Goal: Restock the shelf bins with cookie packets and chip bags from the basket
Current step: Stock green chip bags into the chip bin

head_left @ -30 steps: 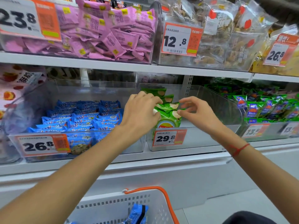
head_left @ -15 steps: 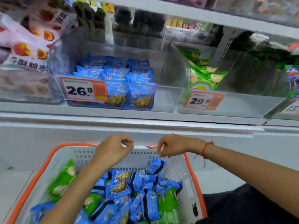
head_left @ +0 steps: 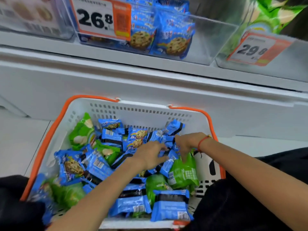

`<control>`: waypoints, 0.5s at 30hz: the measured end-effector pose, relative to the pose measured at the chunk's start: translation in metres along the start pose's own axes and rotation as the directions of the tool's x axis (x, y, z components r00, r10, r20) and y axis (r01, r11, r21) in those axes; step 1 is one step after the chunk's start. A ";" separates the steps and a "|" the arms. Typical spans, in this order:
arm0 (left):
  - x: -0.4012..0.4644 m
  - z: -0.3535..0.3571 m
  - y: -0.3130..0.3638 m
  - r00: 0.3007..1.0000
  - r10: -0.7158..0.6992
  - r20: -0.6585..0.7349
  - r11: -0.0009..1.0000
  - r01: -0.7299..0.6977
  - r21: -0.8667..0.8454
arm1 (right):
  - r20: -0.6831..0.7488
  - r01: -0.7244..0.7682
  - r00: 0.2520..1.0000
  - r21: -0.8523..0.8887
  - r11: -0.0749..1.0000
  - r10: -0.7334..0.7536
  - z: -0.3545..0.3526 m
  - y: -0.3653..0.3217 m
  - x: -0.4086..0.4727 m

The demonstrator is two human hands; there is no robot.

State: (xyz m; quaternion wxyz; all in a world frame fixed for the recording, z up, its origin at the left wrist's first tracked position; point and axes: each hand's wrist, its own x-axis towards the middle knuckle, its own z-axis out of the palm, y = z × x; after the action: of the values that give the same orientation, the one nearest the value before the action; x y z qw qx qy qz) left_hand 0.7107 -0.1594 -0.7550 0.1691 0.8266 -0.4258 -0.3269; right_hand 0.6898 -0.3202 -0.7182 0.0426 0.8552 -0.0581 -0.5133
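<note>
Both hands have dropped from the basket's (head_left: 55,130) far rim into the pile. Left hand (head_left: 150,155) spreads loosely over blue cookie packets (head_left: 98,165) mid-basket; right hand (head_left: 187,144) pinches a green chip bag (head_left: 183,174) near the right wall: next restock load, I'd say.

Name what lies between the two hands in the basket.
Head view: blue cookie packets fill the gap between the left hand and right hand.

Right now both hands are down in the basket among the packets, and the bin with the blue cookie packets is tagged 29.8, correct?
Not quite. In the head view the blue cookie packets sit behind the 26.8 tag; the 29.8 tag fronts the green chip bags. The left hand and right hand are indeed in the basket.
</note>
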 end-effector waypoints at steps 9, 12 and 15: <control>0.005 0.021 0.005 0.999 0.028 0.021 0.987 -0.031 0.159 | 0.131 0.093 0.989 -0.129 0.987 -0.076 0.018 0.013 -0.012; 0.003 0.008 0.003 0.995 -0.008 0.102 0.999 0.002 0.050 | 0.123 0.127 0.984 -0.002 0.992 -0.126 0.009 0.016 -0.021; -0.002 -0.015 0.004 0.992 0.012 0.128 0.962 0.023 -0.273 | 0.141 0.126 0.980 0.109 0.986 -0.141 -0.012 0.026 -0.041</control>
State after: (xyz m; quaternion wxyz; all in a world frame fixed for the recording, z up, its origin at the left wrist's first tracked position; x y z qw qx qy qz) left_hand 0.7175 -0.1601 -0.7409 0.2532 0.7737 -0.3841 -0.4356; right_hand 0.6800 -0.3400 -0.6736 -0.0392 0.8177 -0.0292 -0.5735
